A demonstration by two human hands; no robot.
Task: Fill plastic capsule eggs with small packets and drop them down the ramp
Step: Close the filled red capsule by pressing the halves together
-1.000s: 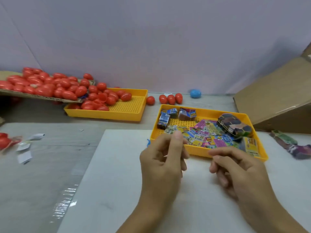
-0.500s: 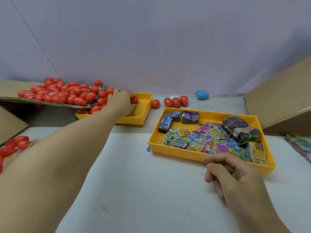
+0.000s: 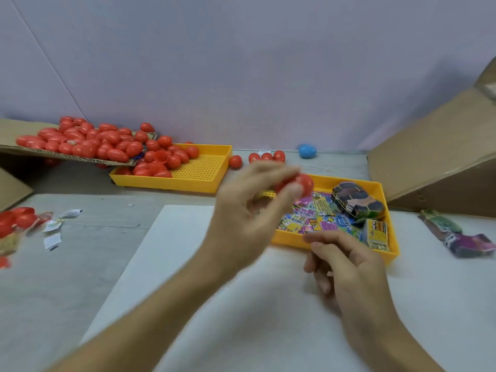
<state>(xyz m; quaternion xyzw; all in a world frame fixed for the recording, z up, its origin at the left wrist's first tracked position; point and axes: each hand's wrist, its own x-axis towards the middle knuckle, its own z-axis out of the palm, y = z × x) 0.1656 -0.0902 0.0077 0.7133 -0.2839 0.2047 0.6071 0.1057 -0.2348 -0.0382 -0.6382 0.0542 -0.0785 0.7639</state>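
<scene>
My left hand [image 3: 249,210] pinches a red capsule egg [image 3: 304,183] at its fingertips, raised over the near left part of the yellow packet tray [image 3: 392,237]; both are motion-blurred. Small colourful packets [image 3: 319,216] cover the tray floor. My right hand [image 3: 346,267] hovers just in front of the tray's front rim with its fingers curled under the thumb; nothing shows inside it. Many red eggs [image 3: 88,140] lie on a cardboard sheet at the back left and spill into a second yellow tray [image 3: 204,170].
A sloping cardboard ramp [image 3: 429,162] rises at the right. A blue egg [image 3: 307,151] and loose red eggs [image 3: 265,157] lie by the wall. A wrapped bundle [image 3: 354,201] sits in the packet tray, more packs [image 3: 456,234] to its right. Eggs and wrappers [image 3: 18,218] lie at far left.
My left hand reached to the egg tray at the back left, then came back over the packet tray holding a red egg. My right hand stayed curled in place.
</scene>
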